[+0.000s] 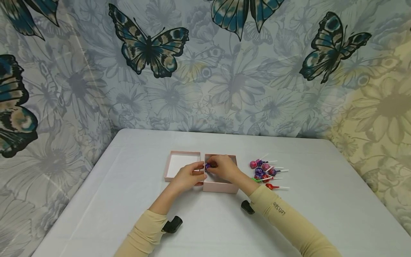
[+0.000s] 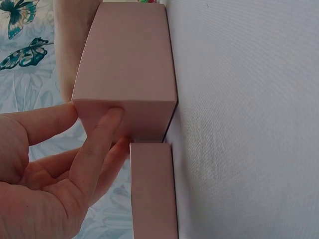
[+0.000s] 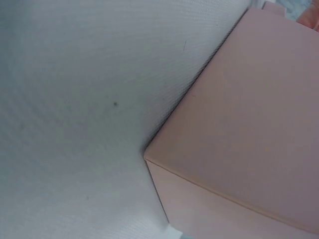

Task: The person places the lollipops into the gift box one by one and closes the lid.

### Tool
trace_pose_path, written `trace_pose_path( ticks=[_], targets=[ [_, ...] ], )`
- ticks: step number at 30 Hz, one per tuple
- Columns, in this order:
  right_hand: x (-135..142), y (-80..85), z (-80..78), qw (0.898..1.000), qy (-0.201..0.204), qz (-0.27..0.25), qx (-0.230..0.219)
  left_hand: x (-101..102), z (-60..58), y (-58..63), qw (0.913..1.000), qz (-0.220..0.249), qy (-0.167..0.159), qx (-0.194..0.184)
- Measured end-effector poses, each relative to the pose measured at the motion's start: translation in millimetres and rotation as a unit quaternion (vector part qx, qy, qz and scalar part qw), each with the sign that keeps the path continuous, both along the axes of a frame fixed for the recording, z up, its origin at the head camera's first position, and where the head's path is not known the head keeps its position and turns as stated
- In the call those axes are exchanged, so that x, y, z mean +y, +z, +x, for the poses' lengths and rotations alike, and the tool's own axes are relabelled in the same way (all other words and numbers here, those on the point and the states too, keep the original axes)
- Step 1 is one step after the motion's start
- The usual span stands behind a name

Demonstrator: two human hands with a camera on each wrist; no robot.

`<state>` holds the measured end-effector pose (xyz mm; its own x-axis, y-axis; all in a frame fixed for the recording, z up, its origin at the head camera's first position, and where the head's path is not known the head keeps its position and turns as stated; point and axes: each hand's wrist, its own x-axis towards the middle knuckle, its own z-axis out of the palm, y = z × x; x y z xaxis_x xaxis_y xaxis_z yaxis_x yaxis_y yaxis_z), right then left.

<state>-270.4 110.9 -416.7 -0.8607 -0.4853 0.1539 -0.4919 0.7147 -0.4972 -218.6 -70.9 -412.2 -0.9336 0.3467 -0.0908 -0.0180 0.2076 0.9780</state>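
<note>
Matt, smooth box (image 2: 124, 55); finely woven tablecloth (image 2: 249, 99).

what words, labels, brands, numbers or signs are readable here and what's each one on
"LETSS...": on the right sleeve; the last letters are too blurred to be sure of.
Lollipop wrappers: any print is too small to read.
Pink box: none on the sides in view.

3 cams: head, high, fwd/down over desk (image 1: 205, 228); L & R wrist, close-up, tilted, all sharing pink box (image 1: 220, 187).
</note>
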Motion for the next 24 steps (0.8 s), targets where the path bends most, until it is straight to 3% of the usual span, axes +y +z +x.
trace_pose_path(
  ticks=[24],
  targets=[
    [4.0,0.8,2.6,0.999,0.021,-0.020,0.013,0.7,1.4,0.5,1.0000,-0.006,0.001,0.005]
  ],
)
